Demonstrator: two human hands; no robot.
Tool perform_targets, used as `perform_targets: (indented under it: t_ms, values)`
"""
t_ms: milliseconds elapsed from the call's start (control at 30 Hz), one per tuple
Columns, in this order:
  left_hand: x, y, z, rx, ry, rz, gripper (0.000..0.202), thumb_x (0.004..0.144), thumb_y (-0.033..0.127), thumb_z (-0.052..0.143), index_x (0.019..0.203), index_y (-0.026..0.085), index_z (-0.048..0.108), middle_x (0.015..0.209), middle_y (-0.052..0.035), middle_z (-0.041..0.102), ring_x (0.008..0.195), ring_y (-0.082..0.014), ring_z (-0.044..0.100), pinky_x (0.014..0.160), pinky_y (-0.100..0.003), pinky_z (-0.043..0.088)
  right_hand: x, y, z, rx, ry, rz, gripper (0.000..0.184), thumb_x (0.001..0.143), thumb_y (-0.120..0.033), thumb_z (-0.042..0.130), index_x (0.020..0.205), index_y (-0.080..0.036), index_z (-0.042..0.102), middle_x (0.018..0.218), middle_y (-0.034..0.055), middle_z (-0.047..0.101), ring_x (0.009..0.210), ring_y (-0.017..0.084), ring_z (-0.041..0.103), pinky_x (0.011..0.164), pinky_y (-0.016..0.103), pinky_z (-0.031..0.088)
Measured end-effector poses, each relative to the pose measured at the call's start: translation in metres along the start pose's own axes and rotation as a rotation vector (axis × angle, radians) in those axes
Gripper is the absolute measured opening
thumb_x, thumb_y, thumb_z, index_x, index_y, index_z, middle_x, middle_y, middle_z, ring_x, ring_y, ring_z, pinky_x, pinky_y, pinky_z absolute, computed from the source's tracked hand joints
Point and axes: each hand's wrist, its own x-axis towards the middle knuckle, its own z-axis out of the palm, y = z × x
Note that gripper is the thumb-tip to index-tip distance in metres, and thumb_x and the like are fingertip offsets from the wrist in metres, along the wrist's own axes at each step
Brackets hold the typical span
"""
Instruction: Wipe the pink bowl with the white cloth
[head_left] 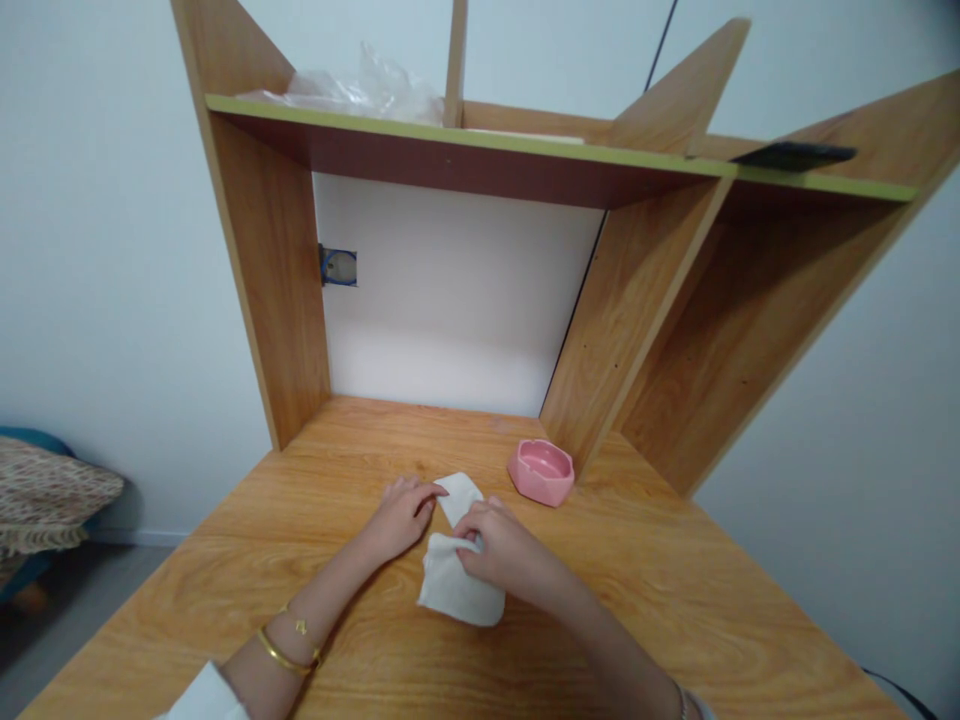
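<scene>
A white sheet that looks like a tissue (461, 590) lies folded over on the wooden desk, its far part reaching up between my two hands. My right hand (495, 545) pinches the folded middle between thumb and fingers, slightly lifted. My left hand (405, 515) rests at the far left edge of the sheet, fingers curled and the index fingertip on its corner. Part of the sheet is hidden behind my right fingers. Just beyond my right hand sits a pink angular ashtray (541, 472), touched by neither hand.
The wooden desk (300, 540) carries a hutch with upright panels and a shelf (480, 150). Clear plastic (367, 90) and a dark flat object (795, 155) lie on the shelf. An uncovered wall box (340, 267) shows at the back. A patterned cloth (52, 490) hangs at left.
</scene>
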Motion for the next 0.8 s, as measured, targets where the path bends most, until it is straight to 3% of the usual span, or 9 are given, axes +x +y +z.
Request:
perform_targets:
  t_ms: [133,233,367,600,700,800]
  values:
    - [-0.001,0.005,-0.001,0.043,0.011,-0.014,0.027,0.082,0.020,0.042,0.102,0.023,0.060,0.088,-0.0062,0.058,0.088,-0.0220,0.049,0.080,-0.035,0.036,-0.016,0.022,-0.020,0.337,0.178,0.154,0.015,0.058,-0.017,0.048,0.069,-0.020,0.059,0.065,-0.0016,0.056,0.064,0.014,0.047,0.057,0.024,0.035]
    - [-0.003,0.014,-0.004,0.069,0.034,-0.018,0.025,0.082,0.024,0.044,0.101,0.023,0.059,0.090,-0.0060,0.056,0.090,-0.0226,0.048,0.080,-0.036,0.035,-0.037,0.041,-0.038,0.566,0.278,0.260,0.009,0.057,-0.025,0.051,0.063,-0.020,0.052,0.055,-0.0058,0.045,0.052,0.011,0.040,0.050,0.021,0.032]
    - [-0.008,0.035,-0.007,0.048,0.045,0.084,0.022,0.083,0.026,0.043,0.100,0.024,0.058,0.096,-0.0051,0.054,0.093,-0.0217,0.046,0.082,-0.036,0.035,-0.071,0.065,-0.048,0.734,0.341,0.368,0.014,0.057,-0.028,0.058,0.065,-0.020,0.050,0.063,-0.0038,0.049,0.061,0.012,0.046,0.059,0.023,0.038]
    - [-0.022,0.071,-0.002,0.026,-0.148,0.378,0.027,0.085,0.026,0.044,0.110,0.027,0.052,0.105,-0.0009,0.056,0.092,-0.0193,0.044,0.085,-0.034,0.034,-0.123,0.096,-0.038,0.802,0.204,0.448,0.027,0.056,-0.036,0.067,0.065,-0.021,0.046,0.077,0.0013,0.055,0.073,0.017,0.053,0.064,0.027,0.042]
    - [-0.026,0.076,0.001,0.052,-0.232,0.417,0.028,0.084,0.029,0.046,0.111,0.027,0.052,0.108,-0.0006,0.056,0.091,-0.0195,0.044,0.084,-0.034,0.034,-0.135,0.106,-0.037,0.719,0.137,0.476,0.028,0.055,-0.038,0.067,0.064,-0.021,0.047,0.073,0.0007,0.056,0.069,0.017,0.053,0.061,0.027,0.042]
    - [-0.027,0.078,0.001,0.067,-0.243,0.425,0.028,0.084,0.031,0.045,0.112,0.026,0.051,0.109,-0.0014,0.055,0.093,-0.0198,0.044,0.084,-0.033,0.034,-0.135,0.108,-0.043,0.676,0.141,0.453,0.025,0.059,-0.039,0.064,0.065,-0.021,0.047,0.074,0.0014,0.056,0.071,0.017,0.053,0.062,0.027,0.042]
